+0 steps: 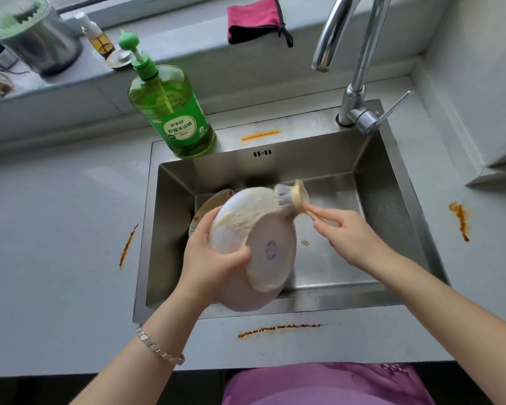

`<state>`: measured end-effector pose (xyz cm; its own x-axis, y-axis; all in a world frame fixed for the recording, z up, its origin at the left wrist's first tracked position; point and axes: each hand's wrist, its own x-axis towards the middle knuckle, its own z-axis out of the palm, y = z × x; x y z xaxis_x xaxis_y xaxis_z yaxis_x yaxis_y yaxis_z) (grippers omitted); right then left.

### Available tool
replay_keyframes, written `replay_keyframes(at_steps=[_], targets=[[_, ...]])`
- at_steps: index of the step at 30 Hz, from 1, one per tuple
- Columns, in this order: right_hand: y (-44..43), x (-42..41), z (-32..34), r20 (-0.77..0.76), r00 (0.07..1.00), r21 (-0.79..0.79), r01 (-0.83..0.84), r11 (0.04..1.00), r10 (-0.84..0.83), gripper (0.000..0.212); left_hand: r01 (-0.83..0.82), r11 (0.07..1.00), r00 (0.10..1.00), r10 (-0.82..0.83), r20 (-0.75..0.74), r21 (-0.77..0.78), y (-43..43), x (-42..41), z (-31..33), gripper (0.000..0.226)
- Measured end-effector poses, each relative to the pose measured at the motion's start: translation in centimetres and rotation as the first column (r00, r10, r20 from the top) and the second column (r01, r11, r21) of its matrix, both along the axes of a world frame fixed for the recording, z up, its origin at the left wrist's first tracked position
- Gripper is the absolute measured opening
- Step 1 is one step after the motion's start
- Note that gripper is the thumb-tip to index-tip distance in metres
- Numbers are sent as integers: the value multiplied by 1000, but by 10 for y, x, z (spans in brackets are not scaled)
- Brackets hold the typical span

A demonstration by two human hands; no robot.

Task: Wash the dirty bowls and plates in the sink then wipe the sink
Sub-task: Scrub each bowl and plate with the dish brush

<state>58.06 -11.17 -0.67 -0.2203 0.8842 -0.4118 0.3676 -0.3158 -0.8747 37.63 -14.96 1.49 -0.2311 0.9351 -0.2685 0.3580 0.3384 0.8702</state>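
Purple fabric (327,384) along the bottom edge, closest of all; just above it, a linked metal bracelet (159,347) on the left wrist.

Over the near half of the steel sink (392,206), a white bowl (263,258) held up and tipped, underside toward the camera. Blue round mark on its foot, beige suds smeared across much of the outer wall and along the foot ring. Gripped at the rim by the left hand (211,258) with the thumb curled over the outside and the fingers hidden behind. Scrubbed at the far edge by a brush (292,197) with grey bristles flattened against the wall and a tan round head. Handle pinched between thumb and fingertips of the right hand (351,238), the remaining fingers loosely bent.

Down in the sink, a patterned plate (208,209) leaning at the left side, partly hidden by the bowl, and a small pale blob (304,243) on the floor of the basin.

On the sink's back ledge, a pump bottle (173,112) filled nearly to the shoulder with green liquid. Chrome faucet (354,83) at the far right corner. Orange streaks (278,328) on the grey bench (56,229) around the basin — front, left, right and back. On the sill, a folded pink cloth (254,20) and a metal pot (38,42) with something green in its mouth, too blurred to tell.
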Motion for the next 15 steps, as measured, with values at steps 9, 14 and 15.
replay_keyframes(at_steps=[9,14,15], targets=[[-58,-4,-8,254,941,29,-237,971,222,41,-314,949,939,315,136,-29,10,9,-7,57],[-47,-11,-16,133,973,48,-196,979,188,40,-239,970,965,242,102,-33,6,10,-9,59],[-40,-9,-21,157,974,44,-172,984,163,40,-244,969,963,248,106,-43,6,10,-9,59]])
